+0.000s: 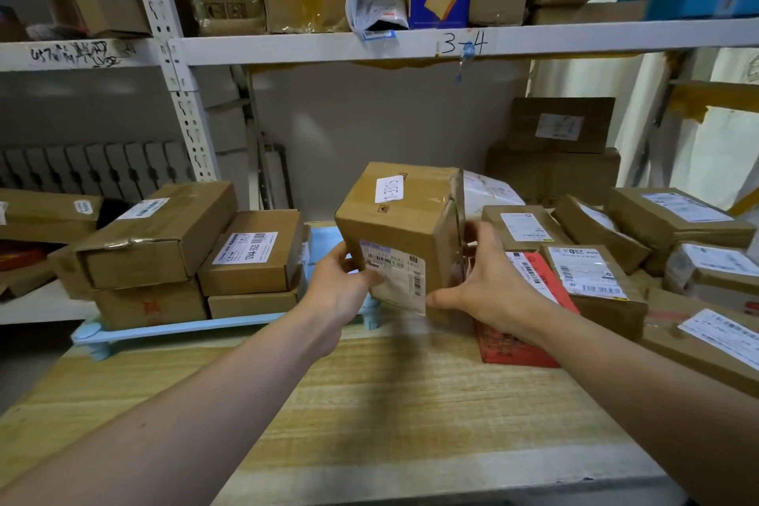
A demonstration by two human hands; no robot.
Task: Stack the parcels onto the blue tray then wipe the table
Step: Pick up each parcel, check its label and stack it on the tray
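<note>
1. Parcel (400, 234): brown cardboard box held tilted in the air, above the right end of the blue tray (180, 328).
2. Left hand (341, 288) grips its lower left corner, thumb on the label; right hand (484, 292) clamps the right side, thumb underneath.
3. Likely stiff and light; right flap looks torn and loose, so hold on the solid faces, not the flap.
4. Stacked boxes (197, 246) fill the tray's left part.
5. More parcels (591, 271) on the table (369, 403) at right.
</note>
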